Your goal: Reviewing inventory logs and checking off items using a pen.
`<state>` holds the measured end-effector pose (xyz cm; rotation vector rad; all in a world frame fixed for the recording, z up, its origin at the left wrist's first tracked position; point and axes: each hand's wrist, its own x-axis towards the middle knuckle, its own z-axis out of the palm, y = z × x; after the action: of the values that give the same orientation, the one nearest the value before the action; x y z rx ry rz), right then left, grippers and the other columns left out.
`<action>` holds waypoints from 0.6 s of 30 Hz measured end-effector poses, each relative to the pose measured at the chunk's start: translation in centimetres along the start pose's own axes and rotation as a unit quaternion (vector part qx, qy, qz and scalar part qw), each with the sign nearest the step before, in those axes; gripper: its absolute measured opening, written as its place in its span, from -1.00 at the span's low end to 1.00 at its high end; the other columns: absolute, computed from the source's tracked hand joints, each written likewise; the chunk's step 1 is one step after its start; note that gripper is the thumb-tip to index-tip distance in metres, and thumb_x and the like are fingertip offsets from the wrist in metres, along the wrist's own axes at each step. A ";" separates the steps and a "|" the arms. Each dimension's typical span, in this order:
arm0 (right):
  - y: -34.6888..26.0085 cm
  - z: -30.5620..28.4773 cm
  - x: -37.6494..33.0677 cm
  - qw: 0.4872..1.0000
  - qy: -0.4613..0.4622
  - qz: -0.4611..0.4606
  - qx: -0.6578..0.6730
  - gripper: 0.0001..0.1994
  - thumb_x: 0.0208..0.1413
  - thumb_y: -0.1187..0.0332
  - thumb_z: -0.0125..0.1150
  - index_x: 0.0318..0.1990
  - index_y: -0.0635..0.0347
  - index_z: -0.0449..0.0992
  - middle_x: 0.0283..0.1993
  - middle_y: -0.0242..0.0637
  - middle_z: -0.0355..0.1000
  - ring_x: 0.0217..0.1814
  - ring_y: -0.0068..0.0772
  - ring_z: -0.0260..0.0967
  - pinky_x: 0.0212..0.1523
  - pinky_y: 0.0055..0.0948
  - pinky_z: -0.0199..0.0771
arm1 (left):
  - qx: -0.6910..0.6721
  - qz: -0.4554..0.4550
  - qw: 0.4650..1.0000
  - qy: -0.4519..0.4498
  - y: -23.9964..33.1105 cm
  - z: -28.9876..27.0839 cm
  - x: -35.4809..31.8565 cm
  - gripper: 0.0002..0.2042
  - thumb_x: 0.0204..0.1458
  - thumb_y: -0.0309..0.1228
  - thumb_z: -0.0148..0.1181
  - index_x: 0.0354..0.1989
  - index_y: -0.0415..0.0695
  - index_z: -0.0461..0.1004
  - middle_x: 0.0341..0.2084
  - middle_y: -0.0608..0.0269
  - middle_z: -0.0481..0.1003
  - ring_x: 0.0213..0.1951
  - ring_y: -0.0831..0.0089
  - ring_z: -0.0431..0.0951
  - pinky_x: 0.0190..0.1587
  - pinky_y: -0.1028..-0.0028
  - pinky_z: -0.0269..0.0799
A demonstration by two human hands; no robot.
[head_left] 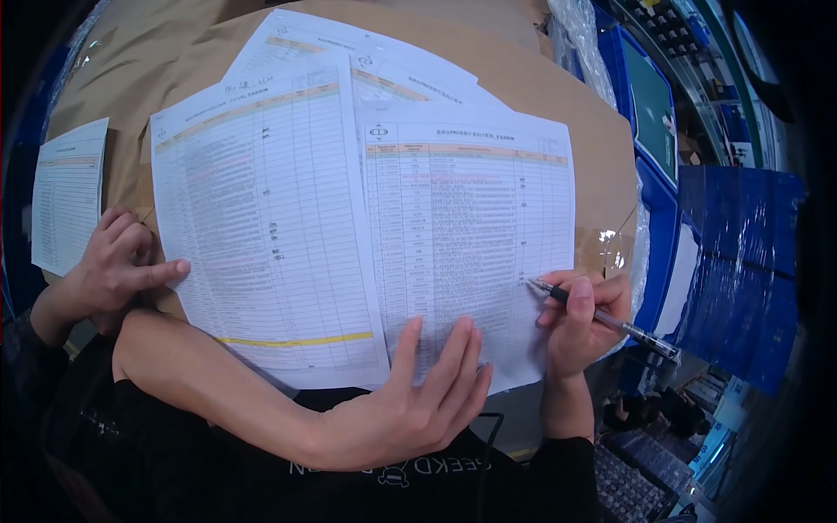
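Observation:
A printed table sheet (471, 227) lies at the right, its lower part under my left hand (427, 401). My left fingers are stretched out and rest on the paper near its bottom edge. My right hand (584, 322) closes around a clear-barrelled pen (623, 325) with a dark grip. The pen's tip is at the sheet's right-hand columns; whether it touches the paper I cannot tell. To the left lies a second printed sheet (323, 209), with a yellow line across its lower part and handwriting at its top.
Another person's hand (113, 266) points a finger at the left sheet's edge. More sheets (392, 52) lie behind, and one paper (70, 192) sits far left. Brown cardboard (514, 39) covers the work surface. Blue bins (649, 196) and plastic-wrapped blue boxes (741, 270) stand right.

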<state>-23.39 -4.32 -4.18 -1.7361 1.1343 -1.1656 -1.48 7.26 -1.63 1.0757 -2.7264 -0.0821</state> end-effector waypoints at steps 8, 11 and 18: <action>0.1 0.0 0.0 1.000 0.001 0.000 0.004 -0.75 0.40 0.35 0.08 -0.33 0.18 0.20 -0.37 0.07 0.58 -0.71 -0.70 0.24 -0.64 -0.75 0.28 | -0.012 0.002 1.000 0.011 0.0 0.0 0.0 -0.49 0.18 -0.10 0.02 0.16 -0.22 0.50 0.09 -0.25 0.53 0.24 -0.17 0.47 -0.03 -0.16 0.57; 0.1 0.0 0.0 1.000 0.003 0.007 0.009 -0.75 0.39 0.35 0.09 -0.33 0.19 0.20 -0.37 0.08 0.58 -0.71 -0.69 0.24 -0.64 -0.74 0.29 | -0.013 0.002 1.000 0.015 0.0 0.1 0.0 -0.50 0.18 -0.11 0.03 0.16 -0.22 0.50 0.08 -0.26 0.53 0.23 -0.16 0.47 -0.03 -0.16 0.57; -0.7 -0.2 -0.1 0.998 -0.005 0.052 0.024 -0.75 0.36 0.39 0.12 -0.33 0.21 0.20 -0.38 0.10 0.56 -0.68 -0.63 0.29 -0.64 -0.70 0.35 | -0.007 0.015 1.000 -0.025 0.1 -0.1 -0.2 -0.55 0.25 -0.14 0.03 0.21 -0.13 0.47 0.15 -0.28 0.48 0.27 -0.21 0.43 -0.02 -0.25 0.52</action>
<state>-23.46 -4.07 -3.51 -1.6258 1.1662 -1.1113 -1.42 7.44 -1.51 1.0430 -2.7802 -0.1257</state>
